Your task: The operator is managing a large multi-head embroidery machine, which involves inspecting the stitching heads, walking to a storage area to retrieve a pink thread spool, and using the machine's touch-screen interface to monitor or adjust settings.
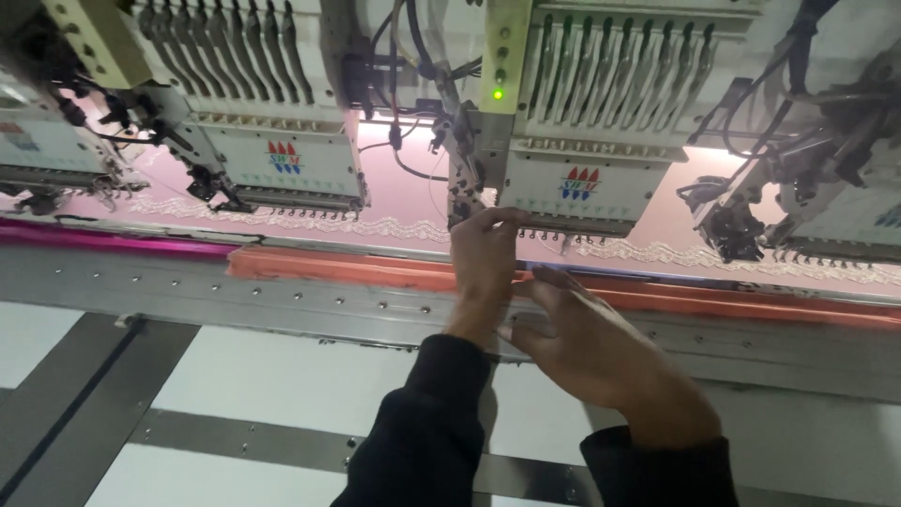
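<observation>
Hands reach up to a big sewing machine in the middle of the frame. The left hand [483,268] is raised, and its fingers [502,218] curl loosely at the bottom edge of the machine head [587,183], just by the row of thin metal needles [549,235]. Whether they pinch anything there, I cannot tell. The right hand [601,352] sits lower and to the right, flat and open, with straight fingers [563,282] resting on the long orange bar [357,268]. It holds nothing.

The machine head is a white, boxy block of hard plastic and metal with a small green light [497,94] above it. A second head [282,160] just like it sits at the upper left. Under both lies smooth pink cloth [404,192] with a bumpy white lace trim [394,228] sewn along it. Black wires [413,56] hang between the heads. Below the orange bar runs a grey metal rail [188,296] dotted with round screws. Both sleeves [422,441] are dark and soft.
</observation>
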